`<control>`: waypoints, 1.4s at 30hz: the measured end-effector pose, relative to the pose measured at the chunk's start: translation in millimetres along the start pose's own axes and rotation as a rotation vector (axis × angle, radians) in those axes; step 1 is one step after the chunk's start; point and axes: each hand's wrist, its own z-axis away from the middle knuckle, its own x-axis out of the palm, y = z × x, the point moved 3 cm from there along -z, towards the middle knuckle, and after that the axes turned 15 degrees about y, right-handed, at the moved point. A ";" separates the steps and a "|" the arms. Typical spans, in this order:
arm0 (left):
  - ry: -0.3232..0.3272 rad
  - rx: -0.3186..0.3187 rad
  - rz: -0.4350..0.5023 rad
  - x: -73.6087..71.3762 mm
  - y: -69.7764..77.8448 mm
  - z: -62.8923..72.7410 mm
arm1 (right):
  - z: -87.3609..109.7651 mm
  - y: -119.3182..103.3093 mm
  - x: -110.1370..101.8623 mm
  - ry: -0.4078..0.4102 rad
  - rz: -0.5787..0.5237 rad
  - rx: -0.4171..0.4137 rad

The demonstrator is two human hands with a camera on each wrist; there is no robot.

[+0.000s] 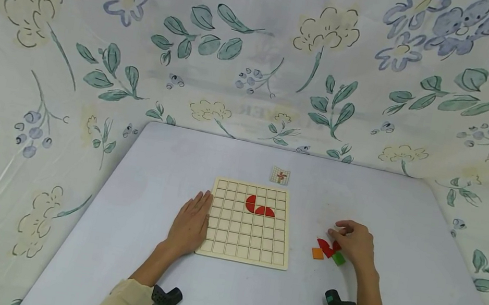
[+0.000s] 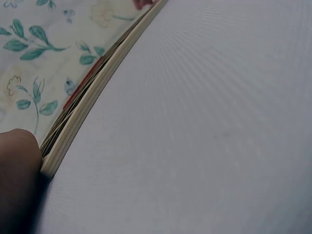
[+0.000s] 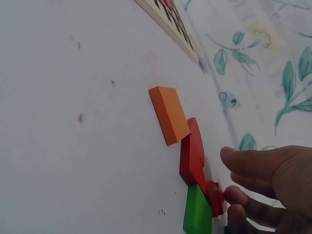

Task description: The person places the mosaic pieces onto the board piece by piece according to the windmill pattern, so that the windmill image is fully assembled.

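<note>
My left hand (image 1: 190, 222) lies with straight fingers along the left edge of a wooden grid board (image 1: 245, 238). In the left wrist view, its thumb (image 2: 19, 151) is at the board's corner. Red curved pieces (image 1: 250, 204) sit in the grid's upper middle. To the right of the board, my right hand (image 1: 356, 243) is just over a small group of loose pieces, its fingers bent and parted from the thumb (image 3: 243, 161). Below it are red pieces (image 3: 192, 156), an orange square (image 3: 168, 114) and a green block (image 3: 197, 210); the hand partly covers one red piece.
A small pattern card (image 1: 280, 176) lies beyond the board's far edge, showing a red figure on a grid. The white table (image 1: 167, 162) ends at a flowered cloth (image 1: 257, 70) behind. Black devices (image 1: 167, 297) are strapped at both wrists.
</note>
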 end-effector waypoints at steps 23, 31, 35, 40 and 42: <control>0.030 0.028 -0.007 -2.1 0.7 0.5 | 6.3 13.0 -5.5 0.061 0.125 0.028; 0.045 0.033 -0.002 -1.6 0.5 0.5 | 6.4 10.1 -6.0 0.078 0.096 0.018; 0.038 0.028 0.000 -2.2 0.6 0.1 | 5.1 11.7 -2.5 0.091 0.078 0.002; 0.035 0.025 -0.002 -2.0 0.8 0.1 | 4.4 11.4 1.9 0.075 0.062 0.005; 0.037 0.027 -0.003 -1.8 0.9 0.6 | 4.5 10.4 3.0 0.062 0.055 0.012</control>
